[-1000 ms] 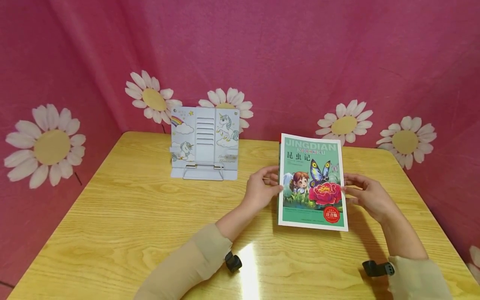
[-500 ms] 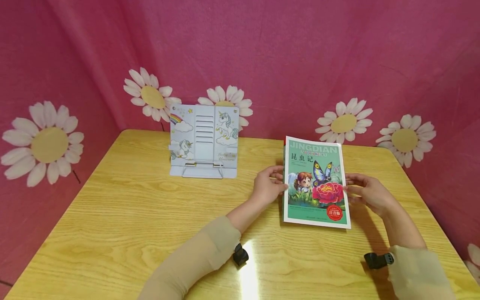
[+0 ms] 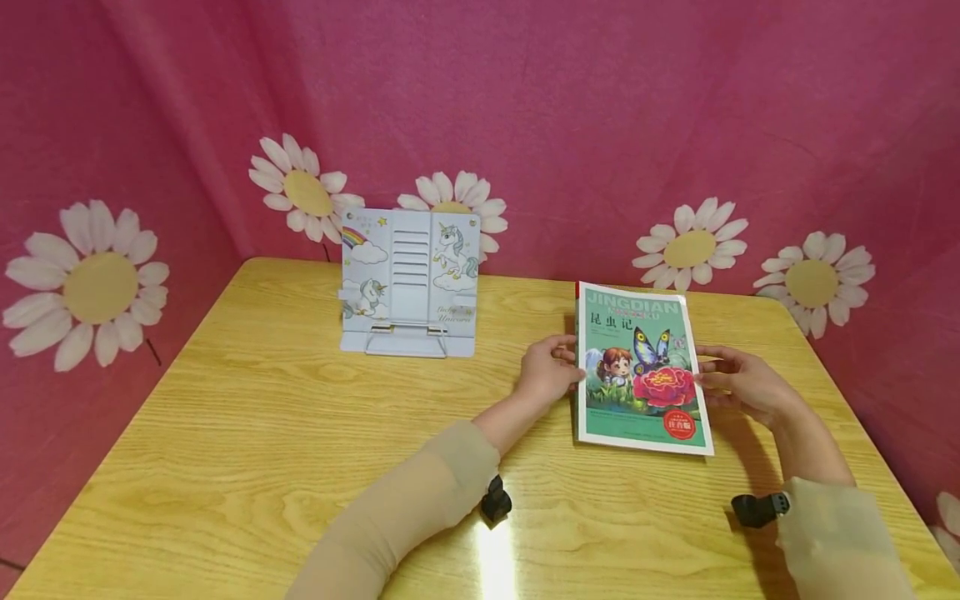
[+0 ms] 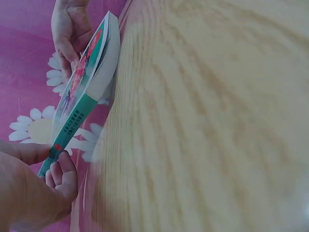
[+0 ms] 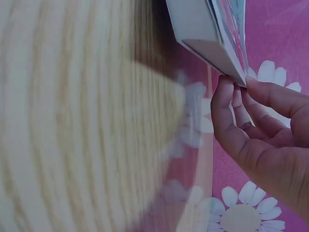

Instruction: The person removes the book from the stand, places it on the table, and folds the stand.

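A thick paperback book [image 3: 645,367] with a green cover, a butterfly and a red flower faces up on the right side of the table. My left hand [image 3: 551,371] grips its spine edge, thumb on the cover side and fingers beneath, as the left wrist view shows at the green spine [image 4: 72,128]. At the opposite edge my right hand [image 3: 746,385] pinches the book between thumb and fingertips. In the right wrist view that hand [image 5: 263,116] holds a lower corner of the book [image 5: 203,38]. The book is held close over the tabletop, slightly tilted.
A white metal book stand [image 3: 408,283] with unicorn pictures stands upright at the back left of the wooden table [image 3: 262,433]. Behind the table hangs a pink cloth [image 3: 570,125] with large daisies. Black wrist cameras [image 3: 759,508] sit at both sleeves.
Both hands have carried the book a little to the right, and its top edge has come lower in the head view. The book stand stays where it was.
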`<state>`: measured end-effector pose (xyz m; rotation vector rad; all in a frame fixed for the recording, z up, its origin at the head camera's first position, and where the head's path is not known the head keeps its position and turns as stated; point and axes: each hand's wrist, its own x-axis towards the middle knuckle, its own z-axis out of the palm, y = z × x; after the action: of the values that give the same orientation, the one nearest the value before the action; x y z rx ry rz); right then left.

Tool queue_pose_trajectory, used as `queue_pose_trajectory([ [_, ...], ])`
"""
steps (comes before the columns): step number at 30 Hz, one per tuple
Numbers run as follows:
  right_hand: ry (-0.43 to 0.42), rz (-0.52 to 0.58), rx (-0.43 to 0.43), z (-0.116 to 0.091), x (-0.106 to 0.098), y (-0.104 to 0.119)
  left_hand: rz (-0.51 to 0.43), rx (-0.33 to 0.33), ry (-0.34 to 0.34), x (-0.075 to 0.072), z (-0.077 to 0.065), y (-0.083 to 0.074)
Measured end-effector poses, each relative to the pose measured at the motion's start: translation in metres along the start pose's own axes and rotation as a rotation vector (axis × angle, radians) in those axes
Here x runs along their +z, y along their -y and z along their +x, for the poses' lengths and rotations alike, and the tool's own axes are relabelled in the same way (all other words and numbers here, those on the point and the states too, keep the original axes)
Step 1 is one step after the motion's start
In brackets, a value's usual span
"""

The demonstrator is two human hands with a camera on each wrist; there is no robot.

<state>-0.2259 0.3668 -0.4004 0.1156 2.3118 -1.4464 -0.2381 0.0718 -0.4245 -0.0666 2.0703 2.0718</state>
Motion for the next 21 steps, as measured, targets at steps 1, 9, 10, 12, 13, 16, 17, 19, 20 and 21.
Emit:
queue_pose_trajectory([
  [1, 0.005, 0.003, 0.008, 0.001, -0.001, -0.001, -0.007, -0.013, -0.003, 0.001, 0.002, 0.001],
  [9, 0.054, 0.014, 0.065, 0.015, -0.015, -0.004, -0.045, -0.075, -0.011, 0.012, 0.012, 0.003],
  [10, 0.059, 0.014, 0.071, 0.017, -0.017, -0.004, -0.042, -0.078, -0.013, 0.013, 0.013, 0.003],
  [12, 0.069, 0.009, 0.079, 0.02, -0.019, -0.003, -0.031, -0.085, -0.019, 0.015, 0.014, 0.003],
  [13, 0.072, 0.004, 0.08, 0.021, -0.02, -0.003, -0.026, -0.087, -0.022, 0.016, 0.015, 0.003],
  [16, 0.072, -0.007, 0.079, 0.025, -0.022, -0.003, -0.014, -0.092, -0.032, 0.018, 0.017, 0.003],
  [17, 0.072, -0.01, 0.076, 0.026, -0.022, -0.003, -0.013, -0.093, -0.034, 0.018, 0.018, 0.003],
  [19, 0.072, -0.018, 0.076, 0.028, -0.022, -0.003, -0.01, -0.093, -0.032, 0.019, 0.019, 0.004],
  [20, 0.074, -0.02, 0.078, 0.029, -0.022, -0.003, -0.004, -0.093, -0.031, 0.02, 0.02, 0.004],
  [21, 0.076, -0.021, 0.08, 0.03, -0.023, -0.003, 0.003, -0.094, -0.028, 0.02, 0.02, 0.004],
])
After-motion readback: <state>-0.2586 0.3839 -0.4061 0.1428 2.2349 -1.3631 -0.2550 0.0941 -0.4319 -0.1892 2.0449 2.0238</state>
